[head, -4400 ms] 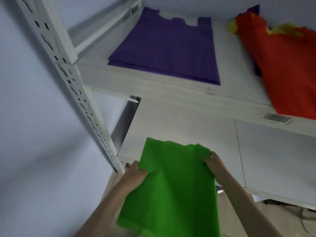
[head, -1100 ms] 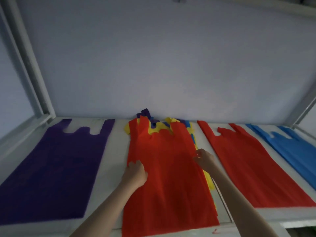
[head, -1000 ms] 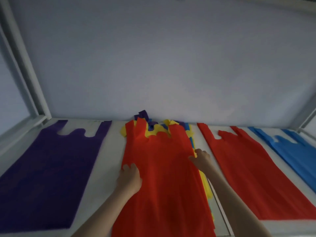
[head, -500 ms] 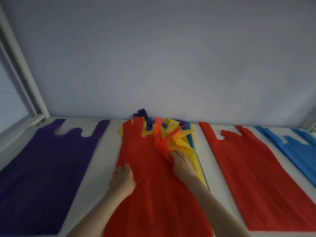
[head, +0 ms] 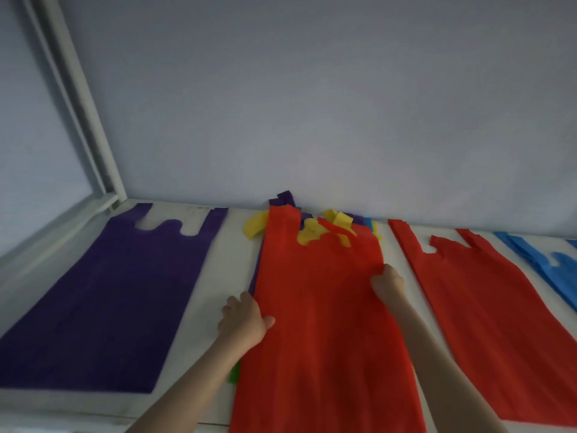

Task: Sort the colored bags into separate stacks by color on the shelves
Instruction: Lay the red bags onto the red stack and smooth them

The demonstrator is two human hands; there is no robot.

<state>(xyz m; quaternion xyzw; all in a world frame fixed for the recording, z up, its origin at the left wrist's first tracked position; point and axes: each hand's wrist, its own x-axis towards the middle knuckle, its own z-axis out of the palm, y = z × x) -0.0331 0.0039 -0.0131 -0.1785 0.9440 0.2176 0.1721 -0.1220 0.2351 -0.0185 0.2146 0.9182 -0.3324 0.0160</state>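
A red bag (head: pixel 321 307) lies on top of the mixed pile in the middle of the shelf (head: pixel 215 276). My left hand (head: pixel 245 320) grips its left edge, thumb on top. My right hand (head: pixel 387 282) pinches its right edge. Yellow bag handles (head: pixel 312 232) and a purple tip (head: pixel 282 198) stick out behind the pile, and a green corner (head: pixel 234 373) peeks out under my left forearm. The purple stack (head: pixel 118 292) lies flat to the left. A red stack (head: pixel 487 307) lies to the right, with a blue stack (head: pixel 543 260) beyond it.
The grey wall (head: pixel 312 104) stands right behind the bags. A white shelf upright (head: pixel 81 104) rises at the back left corner. Bare strips of shelf separate the stacks.
My right hand has moved from the bag's handle area out to its right edge. The red bag now lies spread wider, one handle still folded over. My left hand stays at the left edge.
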